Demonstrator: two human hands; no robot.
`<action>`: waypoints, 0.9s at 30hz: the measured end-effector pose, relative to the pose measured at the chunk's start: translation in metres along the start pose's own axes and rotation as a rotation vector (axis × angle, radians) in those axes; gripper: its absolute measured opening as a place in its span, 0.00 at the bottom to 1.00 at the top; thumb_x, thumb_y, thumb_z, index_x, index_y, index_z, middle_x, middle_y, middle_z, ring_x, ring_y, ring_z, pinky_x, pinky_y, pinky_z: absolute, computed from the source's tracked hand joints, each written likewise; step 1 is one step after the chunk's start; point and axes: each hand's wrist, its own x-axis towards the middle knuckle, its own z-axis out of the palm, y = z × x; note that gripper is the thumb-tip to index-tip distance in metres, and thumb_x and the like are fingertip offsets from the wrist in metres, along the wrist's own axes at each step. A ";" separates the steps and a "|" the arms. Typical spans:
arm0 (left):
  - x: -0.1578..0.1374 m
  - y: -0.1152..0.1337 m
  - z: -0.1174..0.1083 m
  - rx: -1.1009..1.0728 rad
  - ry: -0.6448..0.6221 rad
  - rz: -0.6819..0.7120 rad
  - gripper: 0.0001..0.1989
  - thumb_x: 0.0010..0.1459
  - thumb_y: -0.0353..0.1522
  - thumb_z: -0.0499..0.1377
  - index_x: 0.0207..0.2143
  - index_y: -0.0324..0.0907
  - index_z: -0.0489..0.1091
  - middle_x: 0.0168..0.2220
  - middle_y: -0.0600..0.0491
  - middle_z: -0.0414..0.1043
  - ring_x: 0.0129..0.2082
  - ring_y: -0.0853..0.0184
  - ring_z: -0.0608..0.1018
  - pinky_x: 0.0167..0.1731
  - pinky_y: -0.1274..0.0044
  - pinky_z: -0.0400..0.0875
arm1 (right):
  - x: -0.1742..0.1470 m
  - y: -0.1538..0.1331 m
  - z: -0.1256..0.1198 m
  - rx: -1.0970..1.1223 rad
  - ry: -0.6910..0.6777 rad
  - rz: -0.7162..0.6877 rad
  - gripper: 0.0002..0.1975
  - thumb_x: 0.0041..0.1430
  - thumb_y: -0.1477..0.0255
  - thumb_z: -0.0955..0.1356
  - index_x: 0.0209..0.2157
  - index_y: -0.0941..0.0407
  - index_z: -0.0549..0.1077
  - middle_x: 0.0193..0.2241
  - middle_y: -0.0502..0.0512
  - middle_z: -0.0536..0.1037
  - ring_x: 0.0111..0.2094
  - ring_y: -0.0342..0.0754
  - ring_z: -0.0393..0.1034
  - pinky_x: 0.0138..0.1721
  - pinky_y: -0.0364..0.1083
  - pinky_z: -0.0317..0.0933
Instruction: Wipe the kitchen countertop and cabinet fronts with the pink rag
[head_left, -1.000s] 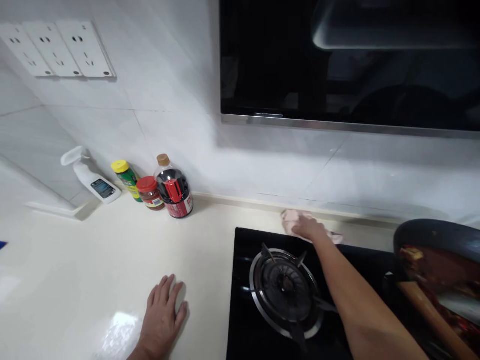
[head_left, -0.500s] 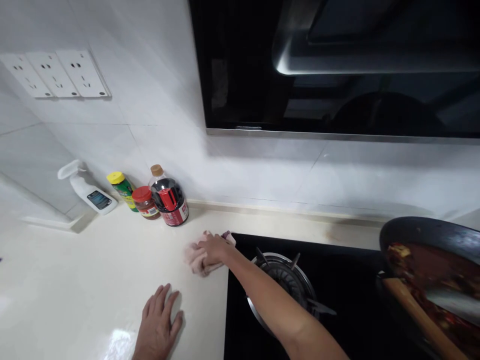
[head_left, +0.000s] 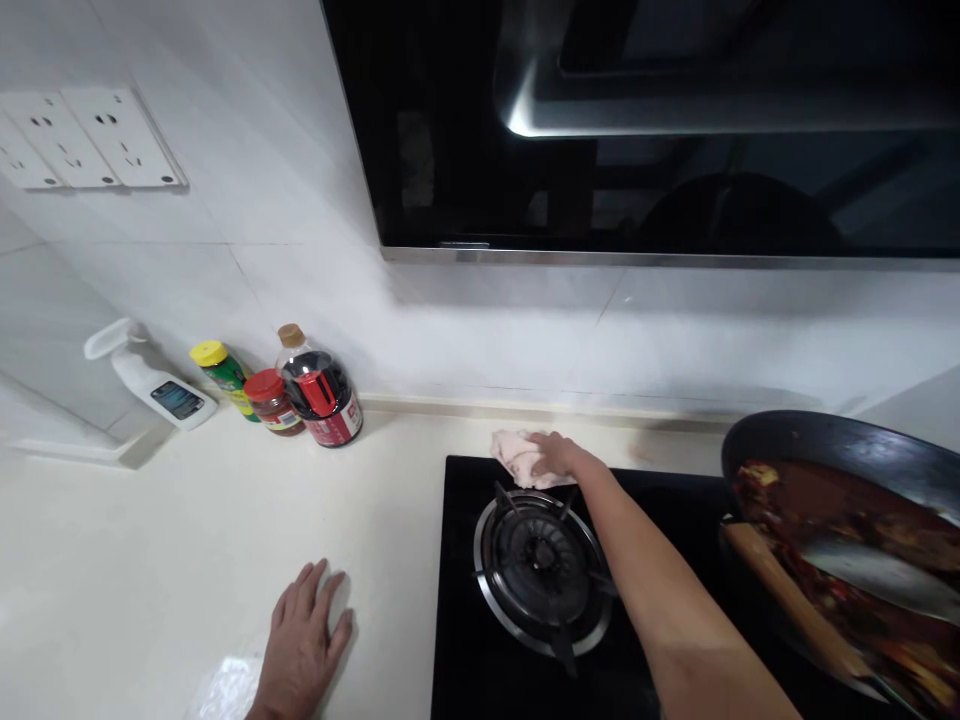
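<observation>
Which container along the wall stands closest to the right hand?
The brown-capped clear plastic bottle of dark liquid, rightmost in the row; the red-lidded jar, green bottle with yellow cap and white spray bottle stand farther left.

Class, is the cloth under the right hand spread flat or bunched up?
Bunched up: the cloth shows creases and uneven folds beneath the right hand.

No word, brand or number can be read for certain; at the far left the white spray bottle (head_left: 150, 384) has a dark label (head_left: 178, 400) with print too small to make out, the green bottle (head_left: 225, 373) and red-lidded jar (head_left: 274, 406) to its right are equally illegible, and the dark-filled bottle (head_left: 303, 395) beside them wears a red-and-white label (head_left: 337, 426), its characters blurred
</observation>
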 end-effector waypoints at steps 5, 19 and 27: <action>0.001 -0.002 0.002 -0.023 -0.011 -0.001 0.22 0.66 0.42 0.53 0.57 0.43 0.71 0.61 0.42 0.70 0.64 0.51 0.67 0.58 0.59 0.66 | -0.035 0.062 0.023 0.094 0.129 0.239 0.37 0.61 0.57 0.69 0.69 0.48 0.59 0.61 0.67 0.65 0.60 0.63 0.65 0.56 0.55 0.61; 0.012 0.006 -0.004 -0.007 -0.135 -0.084 0.26 0.67 0.42 0.46 0.57 0.40 0.71 0.63 0.39 0.65 0.65 0.50 0.64 0.60 0.58 0.63 | -0.165 0.086 0.098 0.262 0.217 0.541 0.33 0.64 0.51 0.64 0.62 0.60 0.64 0.55 0.70 0.73 0.55 0.60 0.71 0.54 0.55 0.63; 0.011 0.004 -0.001 0.019 -0.156 -0.087 0.26 0.68 0.42 0.45 0.59 0.39 0.70 0.64 0.40 0.64 0.66 0.50 0.62 0.61 0.58 0.61 | -0.210 0.093 0.108 0.375 0.179 0.500 0.36 0.71 0.48 0.53 0.63 0.60 0.66 0.48 0.66 0.78 0.43 0.54 0.77 0.43 0.49 0.68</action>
